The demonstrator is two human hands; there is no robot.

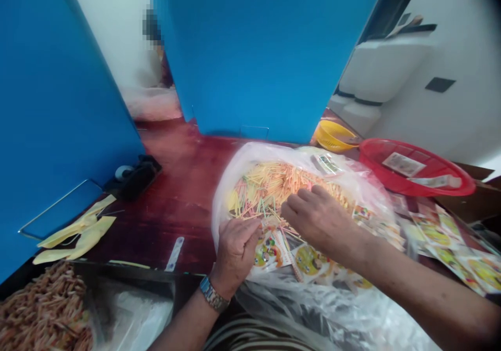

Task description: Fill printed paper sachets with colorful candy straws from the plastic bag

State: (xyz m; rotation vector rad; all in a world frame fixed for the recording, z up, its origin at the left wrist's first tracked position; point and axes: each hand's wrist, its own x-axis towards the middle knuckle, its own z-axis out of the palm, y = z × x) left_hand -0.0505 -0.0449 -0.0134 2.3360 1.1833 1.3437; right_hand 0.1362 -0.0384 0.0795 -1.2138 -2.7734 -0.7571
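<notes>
Two bare hands, the left hand (237, 249) and the right hand (317, 215), worked close together over thin, pastel sticks (270, 181) heaped in an open clear plastic bag (225, 199) on a table (183, 184). The right hand's fingers curled down at the heap; the left hand's bent beside a printed packet (270, 252) at the near edge. Whether either hand grasped anything (the fingers hid it) could not be told. The sticks looked light, stiff and easily snapped, best pinched mid-length in small bunches; the packets seemed thin, limp and slick, better held by an edge. The dark red tabletop had a dull shine. Tall blue panels (266, 53) stood behind it, with a yellow basket (326, 131) and a red basket (442, 163) to the right, before a pale wall.
</notes>
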